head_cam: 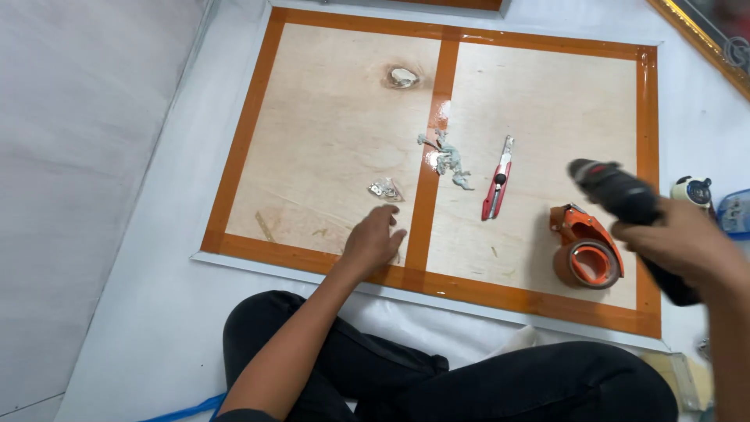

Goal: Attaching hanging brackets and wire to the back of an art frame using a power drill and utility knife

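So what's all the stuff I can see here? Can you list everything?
board: one, pale wood, flat on the floor, edged and split down the middle with brown tape
knife: one, red, on the right half of the board
tape holder: one, orange, near the board's right front corner
scraps: a small grey clump on the middle strip
little bag: one, clear, just beyond the left hand
drill: one, black, in the right hand
left hand: resting on the board's front edge
right hand: gripping the drill

Right hand grips a black drill; left hand rests on the taped plywood board.
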